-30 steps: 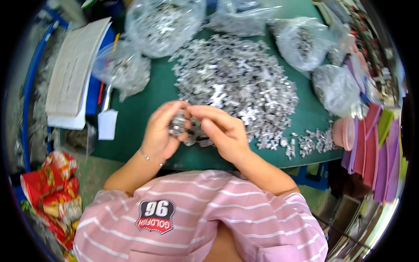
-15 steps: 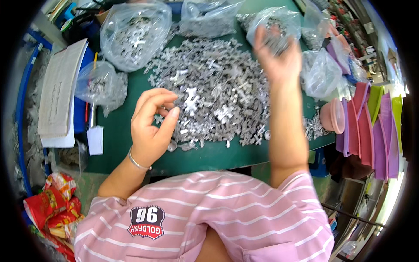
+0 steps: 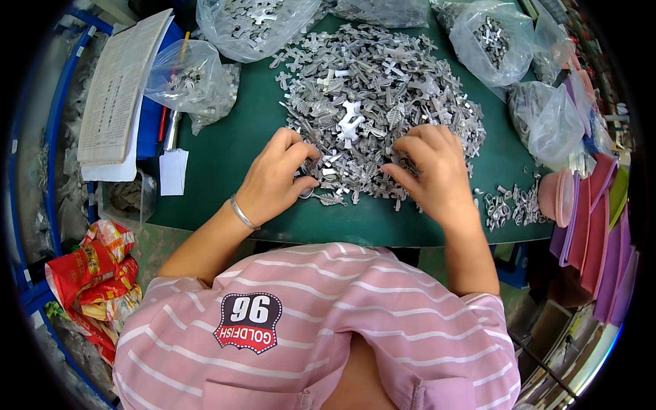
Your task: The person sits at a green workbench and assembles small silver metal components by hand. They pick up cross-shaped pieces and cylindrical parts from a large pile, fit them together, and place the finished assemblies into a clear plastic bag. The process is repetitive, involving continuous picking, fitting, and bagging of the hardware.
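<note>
Facing one pile of metal pieces, too many to count, we see two hands at its near side. The left hand has fingers and thumb bent at the left edge; the right hand arches palm-down over the right. Whether either grips a piece, we cannot tell. We judge the pile sits mid-table so both hands reach it easily. At least six clear bags surround it, perhaps keeping pieces apart. Rightward, we count one small heap beside one pink tub.
</note>
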Available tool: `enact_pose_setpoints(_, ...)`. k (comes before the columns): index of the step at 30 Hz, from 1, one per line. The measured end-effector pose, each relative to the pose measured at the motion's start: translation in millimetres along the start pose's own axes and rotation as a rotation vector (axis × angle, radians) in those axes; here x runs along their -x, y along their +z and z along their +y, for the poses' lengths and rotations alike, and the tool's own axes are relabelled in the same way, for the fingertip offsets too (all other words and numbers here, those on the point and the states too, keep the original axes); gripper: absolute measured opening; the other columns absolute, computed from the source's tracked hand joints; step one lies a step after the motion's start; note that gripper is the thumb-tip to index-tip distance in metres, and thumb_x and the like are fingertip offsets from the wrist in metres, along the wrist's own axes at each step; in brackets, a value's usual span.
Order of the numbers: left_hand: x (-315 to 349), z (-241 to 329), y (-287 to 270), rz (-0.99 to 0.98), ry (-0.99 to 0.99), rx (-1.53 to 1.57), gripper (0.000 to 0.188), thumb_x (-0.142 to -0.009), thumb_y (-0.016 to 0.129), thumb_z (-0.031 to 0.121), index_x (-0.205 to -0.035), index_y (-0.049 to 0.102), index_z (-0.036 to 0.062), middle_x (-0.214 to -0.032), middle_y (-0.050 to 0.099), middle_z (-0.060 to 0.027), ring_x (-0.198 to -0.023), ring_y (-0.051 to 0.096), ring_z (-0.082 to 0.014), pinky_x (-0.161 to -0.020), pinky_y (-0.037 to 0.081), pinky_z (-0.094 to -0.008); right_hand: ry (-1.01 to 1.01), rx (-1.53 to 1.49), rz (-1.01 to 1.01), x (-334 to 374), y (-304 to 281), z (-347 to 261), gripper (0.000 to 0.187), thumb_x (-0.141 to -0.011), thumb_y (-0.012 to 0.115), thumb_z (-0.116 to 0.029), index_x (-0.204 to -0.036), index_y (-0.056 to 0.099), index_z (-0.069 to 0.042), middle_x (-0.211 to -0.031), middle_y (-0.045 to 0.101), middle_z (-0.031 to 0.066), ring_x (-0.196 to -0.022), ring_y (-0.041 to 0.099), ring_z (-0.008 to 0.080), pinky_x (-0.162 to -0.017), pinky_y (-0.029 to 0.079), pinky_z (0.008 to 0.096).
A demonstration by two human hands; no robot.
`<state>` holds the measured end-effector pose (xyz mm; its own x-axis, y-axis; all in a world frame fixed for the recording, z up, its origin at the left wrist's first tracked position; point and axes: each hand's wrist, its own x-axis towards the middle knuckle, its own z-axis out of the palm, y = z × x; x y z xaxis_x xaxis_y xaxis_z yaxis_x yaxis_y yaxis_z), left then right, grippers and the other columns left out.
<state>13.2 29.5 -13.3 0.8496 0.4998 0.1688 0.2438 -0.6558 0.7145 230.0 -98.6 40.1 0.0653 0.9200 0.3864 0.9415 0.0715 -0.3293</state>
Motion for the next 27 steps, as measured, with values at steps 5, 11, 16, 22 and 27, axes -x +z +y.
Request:
enact_pose_setpoints(5, 2.2, 15.0, 3.0, 0.007, -0.192, 0.272, 0.028, -0.07, 0.069, 0.0, -0.097, 0.058, 0.0013, -0.095, 0.052, -0.0077, -0.078, 0.055, -0.0194, -0.07, 0.047, -0.0303, 0.015, 0.005, 0.256, 18.6, 18.7, 5.8, 0.012, -0.07, 0.07, -0.005, -0.079, 0.062, -0.004, -0.078, 0.059, 0.0075, -0.069, 0.055, 0.0256, -0.061, 0.042, 0.0347)
enact_pose_setpoints(11, -2.4, 35.0, 21.0, -0.247, -0.647, 1.689, 0.055, -0.097, 0.029, 0.038, -0.125, 0.04, -0.0079, -0.123, 0.048, -0.024, -0.11, 0.053, -0.0302, -0.094, 0.044, -0.0395, -0.158, -0.241, 0.332, 20.7, 24.1, -21.3, 0.021, -0.064, 0.072, -0.004, -0.083, 0.064, -0.002, -0.078, 0.061, 0.0089, -0.065, 0.058, 0.0243, -0.056, 0.045, 0.032)
enact_pose_setpoints(16, -10.2, 41.6, 17.4, -0.19, -0.684, 1.945, 0.067, -0.095, 0.021, 0.047, -0.13, 0.033, -0.0091, -0.13, 0.04, -0.027, -0.122, 0.04, -0.0357, -0.103, 0.034, -0.0445, -0.038, -0.15, 0.35, 26.6, 33.5, -13.9, 0.018, -0.066, 0.07, -0.005, -0.083, 0.064, -0.003, -0.078, 0.058, 0.0082, -0.068, 0.055, 0.026, -0.06, 0.043, 0.0335)
enact_pose_setpoints(22, -13.5, 48.4, 7.8, -0.222, -0.632, 1.974, 0.074, -0.093, 0.021, 0.053, -0.131, 0.029, -0.0093, -0.133, 0.035, -0.0294, -0.126, 0.034, -0.0387, -0.104, 0.031, -0.0454, 0.11, 0.021, 0.202, 21.3, 35.0, -1.9, 0.02, -0.069, 0.069, -0.008, -0.088, 0.063, -0.008, -0.081, 0.053, 0.0056, -0.074, 0.05, 0.0246, -0.063, 0.038, 0.0358)
enact_pose_setpoints(27, -13.0, 52.0, 7.7, -0.178, -0.643, 1.852, 0.06, -0.095, 0.029, 0.043, -0.126, 0.037, -0.0071, -0.129, 0.04, -0.0273, -0.121, 0.041, -0.0359, -0.099, 0.038, -0.0424, 0.089, 0.024, 0.224, 22.6, 38.9, 0.7, 0.019, -0.069, 0.069, -0.008, -0.087, 0.063, -0.009, -0.084, 0.055, 0.0046, -0.076, 0.051, 0.0245, -0.065, 0.038, 0.0356)
